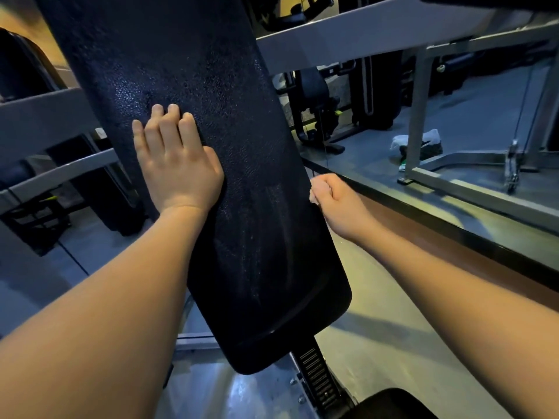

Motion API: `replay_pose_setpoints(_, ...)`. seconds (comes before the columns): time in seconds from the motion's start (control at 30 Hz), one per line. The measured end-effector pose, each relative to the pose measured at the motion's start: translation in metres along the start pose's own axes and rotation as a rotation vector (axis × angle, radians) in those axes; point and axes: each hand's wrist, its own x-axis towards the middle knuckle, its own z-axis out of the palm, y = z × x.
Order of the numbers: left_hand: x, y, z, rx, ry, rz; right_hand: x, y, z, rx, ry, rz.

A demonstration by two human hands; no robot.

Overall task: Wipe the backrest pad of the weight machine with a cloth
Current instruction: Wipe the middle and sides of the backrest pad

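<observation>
The backrest pad point(242, 207) is a long black cushion with a pebbled surface. Its long axis runs from the top left of the view down to a rounded lower end at bottom centre, leaning slightly to the right as it descends. Its face is turned toward the person. Faint streaks show on the lower half. No brand, label or writing can be read on it.

The left hand point(178, 164) lies flat and open on the pad's left part, fingers together and pointing up along the pad, with the little finger past the left edge. The right hand point(335, 201) is curled shut at the pad's right edge, about halfway down; something pale shows at its fingertips, perhaps the cloth, but it is too small to tell.

Grey metal frame bars point(348, 37) cross behind the pad, left and right. Below the lower end, a ribbed black support point(317, 379) runs down to a dark seat point(393, 403). To the right there is open floor point(378, 328), bounded by a low ledge point(453, 225). Farther off, a white and green bundle point(420, 146) lies beside a frame post.
</observation>
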Motion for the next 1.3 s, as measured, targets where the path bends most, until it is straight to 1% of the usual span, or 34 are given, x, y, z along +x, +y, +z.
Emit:
replay_pose_setpoints(0.1,0.000,0.000,-0.001,0.007,-0.005,0.005,0.021,-0.008,0.006,-0.058,0.028,-0.035)
replay_pose_setpoints(0.23,0.000,-0.001,-0.001,0.005,-0.014,0.009,0.001,0.020,0.009,-0.088,0.010,0.041)
replay_pose_setpoints(0.3,0.000,-0.001,-0.001,0.005,-0.021,0.005,-0.019,0.044,0.007,-0.134,-0.068,0.089)
replay_pose_setpoints(0.37,0.000,0.000,-0.001,-0.001,-0.021,0.001,-0.038,0.064,0.003,-0.222,-0.213,0.178)
replay_pose_setpoints(0.4,0.000,0.000,-0.001,-0.005,-0.020,0.000,-0.041,0.068,0.002,-0.239,-0.265,0.215)
replay_pose_setpoints(0.43,0.000,0.000,-0.001,-0.008,-0.021,-0.001,-0.039,0.067,0.001,-0.211,-0.279,0.232)
replay_pose_setpoints(0.5,0.000,0.000,-0.001,-0.009,-0.015,-0.002,-0.018,0.051,0.001,-0.078,-0.195,0.214)
replay_pose_setpoints(0.57,0.000,0.000,-0.001,-0.003,-0.009,-0.003,0.010,0.026,0.002,0.012,-0.096,0.159)
replay_pose_setpoints(0.6,0.000,-0.001,-0.001,-0.001,-0.008,-0.001,0.020,0.017,0.002,0.023,-0.073,0.134)
replay_pose_setpoints(0.67,0.000,0.000,-0.001,-0.001,-0.015,0.003,0.023,0.016,0.004,0.013,-0.085,0.108)
replay_pose_setpoints(0.73,0.000,-0.001,-0.001,0.002,-0.020,0.005,0.002,0.030,0.006,0.008,-0.155,0.154)
replay_pose_setpoints(0.8,0.000,-0.001,-0.001,0.005,-0.025,0.001,-0.026,0.057,0.006,-0.020,-0.264,0.250)
replay_pose_setpoints(0.9,-0.001,0.000,-0.001,-0.004,-0.032,-0.001,-0.043,0.089,0.003,-0.137,-0.426,0.356)
replay_pose_setpoints(0.93,-0.001,0.000,-0.001,-0.004,-0.028,-0.001,-0.037,0.088,0.002,-0.153,-0.427,0.366)
replay_pose_setpoints(0.97,-0.001,0.000,-0.002,-0.004,-0.023,-0.001,-0.029,0.081,0.001,-0.118,-0.390,0.356)
replay_pose_setpoints(1.07,-0.001,0.000,-0.001,-0.002,-0.010,0.000,-0.004,0.040,0.002,0.120,-0.184,0.239)
replay_pose_setpoints(1.1,0.000,-0.001,0.000,0.002,-0.007,0.003,-0.002,0.032,0.004,0.145,-0.128,0.208)
replay_pose_setpoints(1.2,0.000,-0.001,0.000,0.007,-0.015,0.012,-0.028,0.039,0.015,0.076,-0.030,0.189)
replay_pose_setpoints(1.23,0.000,-0.001,0.000,0.006,-0.017,0.012,-0.041,0.045,0.017,0.044,-0.024,0.169)
replay_pose_setpoints(1.3,0.000,-0.002,0.000,0.006,-0.025,0.008,-0.061,0.058,0.014,-0.045,-0.077,0.145)
